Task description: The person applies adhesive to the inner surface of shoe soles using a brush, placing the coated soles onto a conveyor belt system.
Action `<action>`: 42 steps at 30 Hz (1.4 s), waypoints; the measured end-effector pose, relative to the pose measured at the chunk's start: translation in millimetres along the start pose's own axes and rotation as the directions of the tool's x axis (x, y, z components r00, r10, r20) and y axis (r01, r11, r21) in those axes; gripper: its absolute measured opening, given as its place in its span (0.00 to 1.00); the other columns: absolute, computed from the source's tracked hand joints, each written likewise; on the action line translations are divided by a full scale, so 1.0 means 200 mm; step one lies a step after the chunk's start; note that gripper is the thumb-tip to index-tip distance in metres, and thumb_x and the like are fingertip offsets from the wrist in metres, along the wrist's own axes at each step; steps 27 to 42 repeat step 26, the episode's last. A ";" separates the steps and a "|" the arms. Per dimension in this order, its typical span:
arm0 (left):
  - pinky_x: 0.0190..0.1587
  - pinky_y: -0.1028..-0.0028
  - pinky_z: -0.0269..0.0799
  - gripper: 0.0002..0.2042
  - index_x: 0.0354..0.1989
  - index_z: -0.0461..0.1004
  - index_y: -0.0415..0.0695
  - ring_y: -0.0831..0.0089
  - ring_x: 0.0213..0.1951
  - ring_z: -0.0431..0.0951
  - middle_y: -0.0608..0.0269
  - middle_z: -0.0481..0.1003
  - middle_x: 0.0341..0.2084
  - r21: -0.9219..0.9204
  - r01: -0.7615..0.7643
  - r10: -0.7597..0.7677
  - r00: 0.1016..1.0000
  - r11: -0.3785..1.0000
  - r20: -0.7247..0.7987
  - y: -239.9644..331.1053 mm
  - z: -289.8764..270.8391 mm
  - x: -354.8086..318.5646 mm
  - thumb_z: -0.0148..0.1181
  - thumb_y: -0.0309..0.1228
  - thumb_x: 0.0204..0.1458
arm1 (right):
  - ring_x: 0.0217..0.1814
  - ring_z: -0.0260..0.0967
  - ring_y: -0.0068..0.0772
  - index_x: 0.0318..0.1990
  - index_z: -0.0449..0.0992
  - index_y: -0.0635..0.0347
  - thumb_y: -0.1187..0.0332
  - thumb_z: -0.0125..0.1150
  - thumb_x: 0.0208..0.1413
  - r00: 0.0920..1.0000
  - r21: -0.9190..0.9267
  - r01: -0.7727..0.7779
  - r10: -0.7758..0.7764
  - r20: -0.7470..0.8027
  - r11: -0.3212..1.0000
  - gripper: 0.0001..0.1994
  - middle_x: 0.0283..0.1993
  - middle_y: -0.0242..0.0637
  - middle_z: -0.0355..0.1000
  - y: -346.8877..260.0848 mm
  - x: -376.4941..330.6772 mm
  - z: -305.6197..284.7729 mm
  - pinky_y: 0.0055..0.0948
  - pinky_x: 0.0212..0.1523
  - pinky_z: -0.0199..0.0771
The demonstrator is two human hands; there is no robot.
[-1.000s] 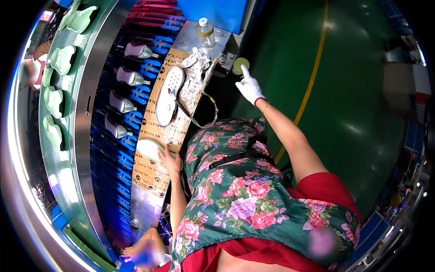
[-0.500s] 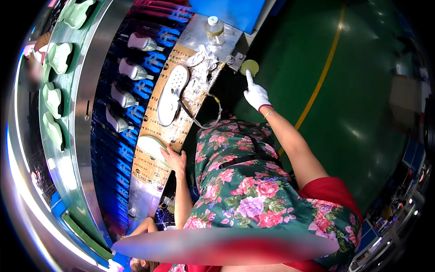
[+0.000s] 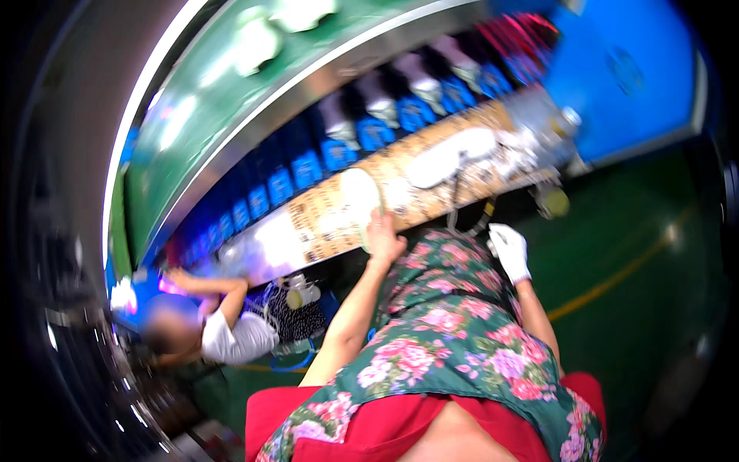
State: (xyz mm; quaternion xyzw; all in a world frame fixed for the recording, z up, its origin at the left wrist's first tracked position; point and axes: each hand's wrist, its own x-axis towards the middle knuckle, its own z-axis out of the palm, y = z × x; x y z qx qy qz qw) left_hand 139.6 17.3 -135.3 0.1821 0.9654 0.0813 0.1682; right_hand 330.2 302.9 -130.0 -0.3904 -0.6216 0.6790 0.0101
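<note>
My bare left hand (image 3: 383,237) rests on the near end of a pale, green-edged shoe sole (image 3: 358,192), its fingers stretched out over it. The sole lies on the cardboard-covered ledge (image 3: 327,231). My right hand (image 3: 509,252), in a white glove, hangs beside my flowered apron, just off the ledge's near edge. Motion blur hides whether its fingers hold anything. A white shoe (image 3: 454,158) lies on the ledge to the right of the sole. A cable (image 3: 456,192) runs from beside this shoe toward my apron.
Behind the ledge runs a row of blue holders (image 3: 339,154) bearing pale shoe parts (image 3: 377,100). A green conveyor (image 3: 208,85) carries more. White crumpled cloth (image 3: 519,146) and a clear bottle (image 3: 566,123) occupy the ledge's right end. Another person (image 3: 239,335) works at left.
My view has swung round, so the ledge now runs across it. My right hand has drawn back from the round green disc toward my apron. My left hand stays on the sole.
</note>
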 end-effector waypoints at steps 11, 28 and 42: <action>0.68 0.51 0.55 0.29 0.58 0.71 0.43 0.42 0.69 0.55 0.37 0.54 0.68 -0.194 -0.123 0.098 0.986 0.973 -0.134 -0.04 0.14 -0.33 0.63 0.29 0.41 | 0.26 0.72 0.20 0.52 0.78 0.64 0.76 0.62 0.58 0.885 -0.267 0.185 -0.042 0.464 0.946 0.14 0.30 0.34 0.78 -0.19 0.00 0.56 0.21 0.28 0.75; 0.53 0.62 0.72 0.18 0.52 0.75 0.41 0.53 0.49 0.75 0.51 0.74 0.46 -0.694 0.191 -0.394 0.908 0.694 -0.144 -0.72 0.21 -0.83 0.58 0.31 0.52 | 0.27 0.71 0.21 0.49 0.78 0.69 0.78 0.64 0.53 0.590 -0.186 0.541 -0.212 0.780 0.820 0.14 0.32 0.34 0.76 -0.08 -0.05 1.38 0.23 0.29 0.75; 0.53 0.62 0.72 0.18 0.52 0.75 0.41 0.53 0.49 0.75 0.51 0.74 0.46 -0.694 0.191 -0.394 0.908 0.694 -0.144 -0.72 0.21 -0.83 0.58 0.31 0.52 | 0.27 0.71 0.21 0.49 0.78 0.69 0.78 0.64 0.53 0.590 -0.186 0.541 -0.212 0.780 0.820 0.14 0.32 0.34 0.76 -0.08 -0.05 1.38 0.23 0.29 0.75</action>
